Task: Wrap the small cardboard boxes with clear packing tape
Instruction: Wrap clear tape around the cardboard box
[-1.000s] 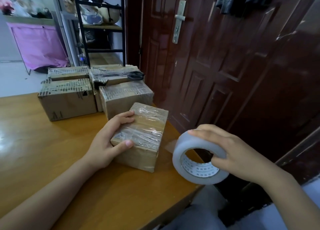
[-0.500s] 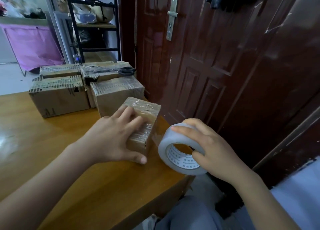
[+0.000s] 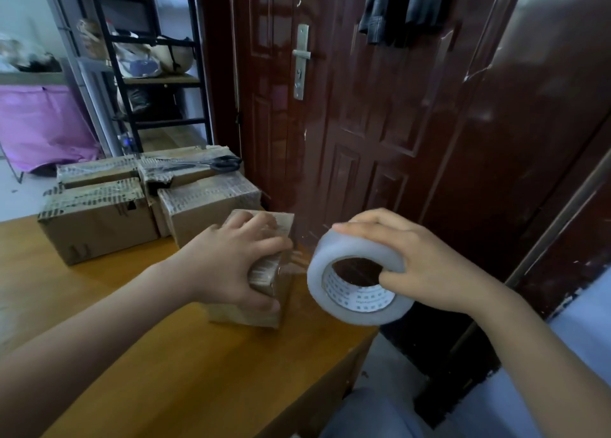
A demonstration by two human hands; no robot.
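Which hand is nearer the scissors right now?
Left. The left hand grips the small box just in front of the scissors; the right hand holds the tape roll off the table edge.

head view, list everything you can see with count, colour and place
small box: one, brown, near table edge, under left hand
taped boxes: four, brown, grouped at table's far side
scissors: one, black handles, on a back box
tape roll: one, clear-white, held beyond table edge, a strip runs to the small box
table: one, orange-brown wood
door: one, dark red, behind table
shelf rack: one, black, far left
cloth: one, pink, far left
left hand: grips the small box
right hand: holds the tape roll
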